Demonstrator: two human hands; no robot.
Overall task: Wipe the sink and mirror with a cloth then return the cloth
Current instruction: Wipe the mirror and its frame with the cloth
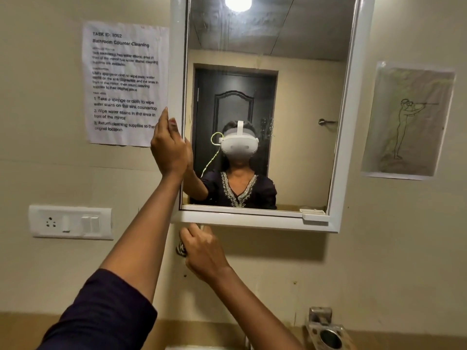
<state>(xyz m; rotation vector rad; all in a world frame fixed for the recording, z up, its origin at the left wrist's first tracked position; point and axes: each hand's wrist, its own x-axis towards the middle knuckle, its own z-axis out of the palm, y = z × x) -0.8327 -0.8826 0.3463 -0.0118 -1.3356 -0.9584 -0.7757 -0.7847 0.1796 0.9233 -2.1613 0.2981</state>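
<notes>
A white-framed mirror hangs on the beige wall and reflects a person wearing a headset. My left hand grips the left edge of the mirror frame, thumb on the front. Just under the frame's lower left corner, my right hand is closed around a bunched dark-and-white patterned cloth, which pokes out to the left of the fingers. Most of the cloth is hidden by the hand. Only a white sliver of the sink shows at the bottom edge.
A printed task sheet is taped left of the mirror, with a white switch and socket plate below it. A drawing in a plastic sleeve hangs on the right. A metal holder juts from the wall at lower right.
</notes>
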